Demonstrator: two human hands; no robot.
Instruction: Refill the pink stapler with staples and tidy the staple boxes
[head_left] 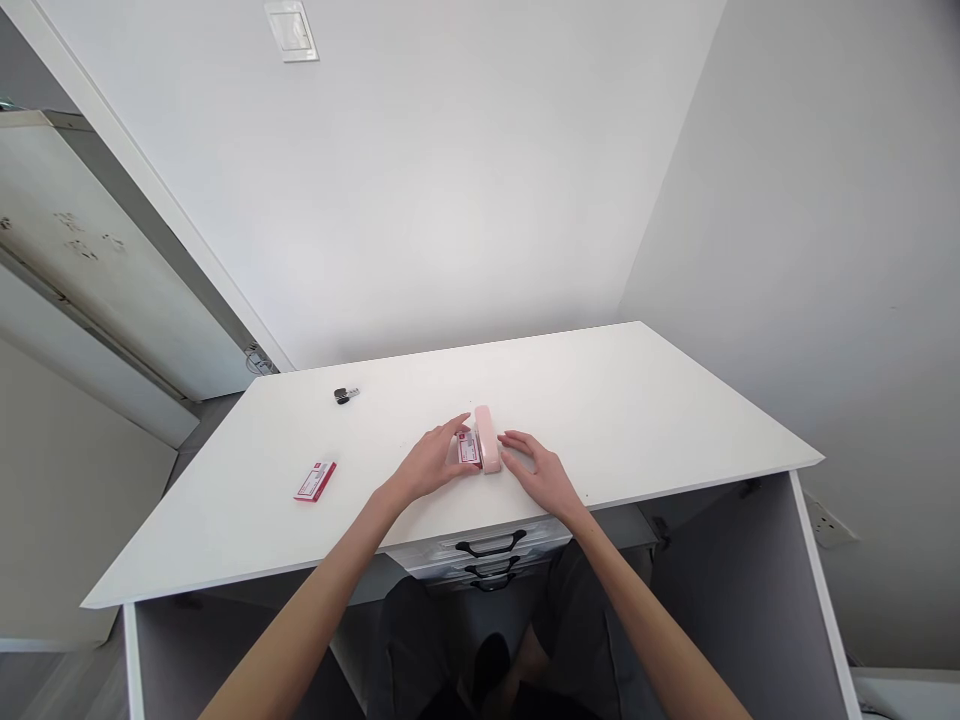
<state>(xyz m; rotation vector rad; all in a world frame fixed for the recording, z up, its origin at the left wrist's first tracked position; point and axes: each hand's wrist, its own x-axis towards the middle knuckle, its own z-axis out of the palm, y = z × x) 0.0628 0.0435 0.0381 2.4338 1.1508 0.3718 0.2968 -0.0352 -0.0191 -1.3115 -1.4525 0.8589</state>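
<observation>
The left hand [433, 462] rests on the white desk [637, 420] with its fingers curled around a small clear box with a red label [467, 450], holding it. Just beside that box, on its far side from the left hand, lies a pink stapler [487, 438]. The right hand [541, 472] lies flat and loosely spread, its fingertips touching the stapler's side. Well off beyond the left hand lie a red staple box [315, 481] and a small black and silver object [346, 395]. Below both wrists sits a drawer unit [487, 556].

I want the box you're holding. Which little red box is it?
The small red box under the left hand, beside the pink stapler. The other red box lies alone, far left.
</observation>
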